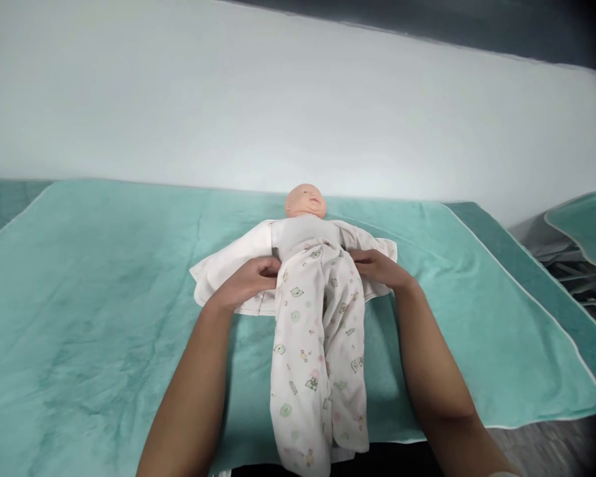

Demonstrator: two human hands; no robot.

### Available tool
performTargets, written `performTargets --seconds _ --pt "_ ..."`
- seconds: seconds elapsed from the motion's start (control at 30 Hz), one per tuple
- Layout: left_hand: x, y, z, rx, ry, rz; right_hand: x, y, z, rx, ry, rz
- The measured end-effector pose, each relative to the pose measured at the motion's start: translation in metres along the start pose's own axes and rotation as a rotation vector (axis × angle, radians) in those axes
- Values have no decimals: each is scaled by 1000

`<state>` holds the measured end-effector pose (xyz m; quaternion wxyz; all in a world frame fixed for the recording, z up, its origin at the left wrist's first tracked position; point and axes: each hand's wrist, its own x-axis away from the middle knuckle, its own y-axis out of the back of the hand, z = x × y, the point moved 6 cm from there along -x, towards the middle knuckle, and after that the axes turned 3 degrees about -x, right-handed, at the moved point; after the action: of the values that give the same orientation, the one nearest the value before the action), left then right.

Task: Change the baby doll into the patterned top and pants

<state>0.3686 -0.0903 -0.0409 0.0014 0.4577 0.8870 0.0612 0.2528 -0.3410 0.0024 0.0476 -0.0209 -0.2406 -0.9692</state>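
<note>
A baby doll lies on its back, its head toward the wall. It wears patterned white pants pulled up to the waist, with legs hanging toward me. A white jacket lies spread open beneath its torso, around a plain light undershirt. My left hand is closed at the left side of the pants' waist, thumb and fingers pinching the cloth. On the opposite side, my right hand is closed on the pants' edge, its fingertips partly hidden by the cloth.
A teal blanket covers the table under the doll. Behind it rises a pale wall. To the far right, another teal cloth hangs over a dark rack-like structure. Grey floor shows below the front edge.
</note>
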Motion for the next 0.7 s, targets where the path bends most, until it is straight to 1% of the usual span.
performTargets --seconds 0.07,0.17,0.23,0.27,0.33,0.4,0.47,0.53,0.63,0.7 --pt "-1 -3 -2 19 -30 -35 3 -1 -1 -105 -28 12" --pt "-5 -9 -2 62 -74 -40 7 -3 -3 -244 -42 38" --pt "-7 -11 1 101 -89 -58 7 -4 -5 -308 -43 26" --pt "-9 -10 2 119 -96 -85 6 -3 -6 -330 -34 1" --pt "-10 -8 5 157 -114 -164 4 -1 -8 -343 -3 -79" --pt "-11 -7 8 200 -125 -216 1 1 -10 -324 32 -160" --pt "-11 -7 11 251 -117 -228 -1 2 -12 -306 50 -219" --pt "-11 -8 14 289 -91 -214 -4 1 -12 -319 60 -278" --pt "-12 -11 16 319 -62 -206 -7 1 -13 -398 64 -447" --pt "-14 -13 17 343 -74 -229 -9 -2 -14 -493 56 -560"
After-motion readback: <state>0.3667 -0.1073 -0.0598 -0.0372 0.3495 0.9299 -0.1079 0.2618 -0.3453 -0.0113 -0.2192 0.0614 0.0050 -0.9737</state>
